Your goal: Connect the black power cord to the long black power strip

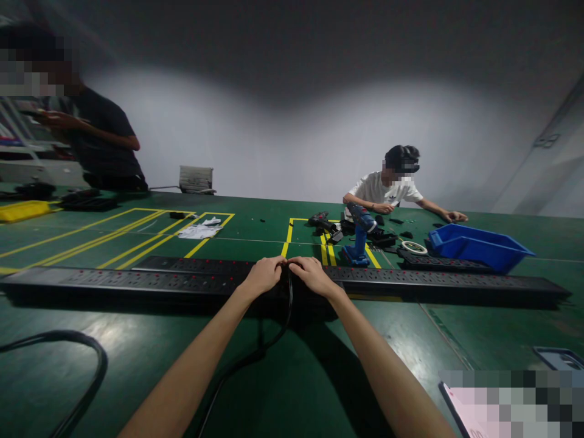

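Both hands on the power strip, mid-length.
We rest our left hand (264, 275) and right hand (312, 275) together, fingers curled over the long black power strip (137, 281) lying across the green table (137, 353), where its cable (255, 356) leaves. Judged rigid, fairly heavy; grip the casing, not the floppy cable.

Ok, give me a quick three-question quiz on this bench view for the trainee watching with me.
1. True or false: both of the wearer's hands rest on the long black power strip.
2. Which item lies nearest the blue bin: (a) the roll of white tape, (b) the yellow tray, (c) the white papers?
3. What runs from between the left hand and right hand back toward the camera?

Key
1. True; the hands meet at its middle.
2. (a).
3. A black cable, lying across the green table.
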A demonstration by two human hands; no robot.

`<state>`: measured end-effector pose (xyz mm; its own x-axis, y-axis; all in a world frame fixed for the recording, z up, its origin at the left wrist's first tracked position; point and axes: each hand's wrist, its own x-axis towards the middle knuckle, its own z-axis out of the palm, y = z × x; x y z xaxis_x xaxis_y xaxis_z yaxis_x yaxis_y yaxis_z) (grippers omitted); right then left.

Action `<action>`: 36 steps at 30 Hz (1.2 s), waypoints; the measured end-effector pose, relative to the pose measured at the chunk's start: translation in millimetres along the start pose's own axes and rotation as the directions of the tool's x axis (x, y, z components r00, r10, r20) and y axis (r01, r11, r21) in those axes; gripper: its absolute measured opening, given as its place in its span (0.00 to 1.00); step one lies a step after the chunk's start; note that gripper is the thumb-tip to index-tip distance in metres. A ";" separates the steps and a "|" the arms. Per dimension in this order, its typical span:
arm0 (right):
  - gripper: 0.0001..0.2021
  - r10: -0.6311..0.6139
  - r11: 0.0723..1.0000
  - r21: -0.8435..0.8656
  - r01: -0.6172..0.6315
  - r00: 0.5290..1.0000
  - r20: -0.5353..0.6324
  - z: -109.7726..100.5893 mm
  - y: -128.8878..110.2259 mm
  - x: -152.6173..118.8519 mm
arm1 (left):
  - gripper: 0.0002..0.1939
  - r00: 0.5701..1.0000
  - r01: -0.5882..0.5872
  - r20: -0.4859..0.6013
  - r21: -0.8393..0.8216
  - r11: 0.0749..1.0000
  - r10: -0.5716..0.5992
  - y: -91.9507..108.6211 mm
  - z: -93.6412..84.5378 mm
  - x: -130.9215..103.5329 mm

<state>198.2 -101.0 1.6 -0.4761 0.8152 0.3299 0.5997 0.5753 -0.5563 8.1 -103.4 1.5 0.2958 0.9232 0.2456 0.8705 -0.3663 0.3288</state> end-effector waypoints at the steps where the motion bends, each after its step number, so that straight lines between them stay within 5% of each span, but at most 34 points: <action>1: 0.16 -0.007 1.000 0.011 0.007 1.000 0.007 -0.3 0.2 0.1 | 0.16 1.000 0.006 0.001 0.000 1.000 -0.006 -0.1 0.2 0.2; 12: 0.17 -0.056 0.997 0.055 0.054 0.998 0.041 -3.0 4.8 -2.3 | 0.16 1.000 0.006 0.003 0.012 1.000 -0.006 0.7 -0.6 -0.8; 17: 0.25 -0.127 0.989 -0.071 0.128 0.992 0.019 -0.3 -3.7 -6.3 | 0.15 0.999 0.028 0.024 0.028 0.999 -0.028 3.9 -3.1 -0.7; 25: 0.18 -0.173 0.944 -0.280 0.176 0.984 0.034 -1.6 -14.7 -13.9 | 0.15 1.000 0.017 0.012 0.038 0.999 -0.018 2.4 -1.4 -0.7; 36: 0.16 -0.015 0.989 0.149 0.009 0.999 0.039 -5.3 2.3 -0.6 | 0.16 1.000 0.008 0.011 0.011 1.000 -0.008 1.4 -1.0 0.2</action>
<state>203.2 -99.8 4.1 -0.5095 0.8033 0.3083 0.4927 0.5661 -0.6608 9.0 -103.8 2.9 0.2933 0.9273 0.2326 0.8770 -0.3578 0.3207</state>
